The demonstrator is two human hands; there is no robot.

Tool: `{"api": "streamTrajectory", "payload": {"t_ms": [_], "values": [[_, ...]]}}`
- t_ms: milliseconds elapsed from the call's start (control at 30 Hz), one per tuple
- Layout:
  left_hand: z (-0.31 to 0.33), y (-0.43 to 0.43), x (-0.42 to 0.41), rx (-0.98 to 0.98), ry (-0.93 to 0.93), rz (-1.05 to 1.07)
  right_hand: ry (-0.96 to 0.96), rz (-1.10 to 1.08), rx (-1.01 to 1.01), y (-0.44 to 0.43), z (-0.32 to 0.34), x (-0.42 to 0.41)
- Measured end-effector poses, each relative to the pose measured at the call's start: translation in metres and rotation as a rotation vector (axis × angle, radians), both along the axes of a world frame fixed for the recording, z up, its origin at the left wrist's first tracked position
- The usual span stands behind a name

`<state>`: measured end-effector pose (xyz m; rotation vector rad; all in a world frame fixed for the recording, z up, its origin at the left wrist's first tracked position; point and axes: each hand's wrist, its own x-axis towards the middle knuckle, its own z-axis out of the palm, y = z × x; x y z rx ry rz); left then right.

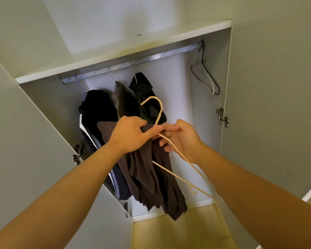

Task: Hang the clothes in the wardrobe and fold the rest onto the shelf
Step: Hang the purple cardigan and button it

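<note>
brown garment (151, 177) hangs in limp folds from the person's hands in front of the open wardrobe, below the rail (133, 62) and partly covering the clothes already hung. its cloth is dark, thin and creased, bunched at the top where it meets the neck of a cream hanger (160, 114); the hanger's right shoulder and lower bar stick out bare, so it seems only half threaded on. the left hand (131, 135) has its fingers curled around the bunched fabric, thumb pressed against the hanger's neck. the right hand (181, 137) pinches the wire just beside it, with the lower fingers hooked under the shoulder. three dark garments (97, 108) are on the rail, and spare hangers (205, 76) wait at the far right. the shelf (115, 55) above shows nothing folded, so that part looks still to do.
</note>
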<state>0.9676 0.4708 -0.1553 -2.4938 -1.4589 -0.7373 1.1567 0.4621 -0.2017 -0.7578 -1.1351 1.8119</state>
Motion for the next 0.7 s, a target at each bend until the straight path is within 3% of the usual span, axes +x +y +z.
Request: {"api": "streamTrajectory", "payload": {"t_ms": [67, 167, 333, 433, 567, 700], "values": [[-0.001, 0.001, 0.003, 0.032, 0.016, -0.01, -0.126, -0.031, -0.028, 0.003, -0.009, 0.002], [-0.003, -0.002, 0.009, 0.009, -0.016, -0.067, -0.472, -0.042, 0.067, 0.0, -0.016, -0.004], [0.003, -0.009, 0.011, -0.064, -0.1, -0.139, -0.891, 0.33, 0.127, -0.003, -0.045, -0.024], [0.01, -0.012, 0.004, -0.055, -0.08, -0.115, -1.09, 0.392, 0.127, -0.002, -0.066, -0.035], [0.009, -0.011, -0.014, -0.062, 0.003, 0.035, -1.077, 0.137, 0.075, 0.004, -0.063, -0.03], [0.003, -0.008, -0.032, -0.388, 0.146, 0.108, -0.915, -0.11, 0.241, 0.015, -0.025, -0.025]]}}
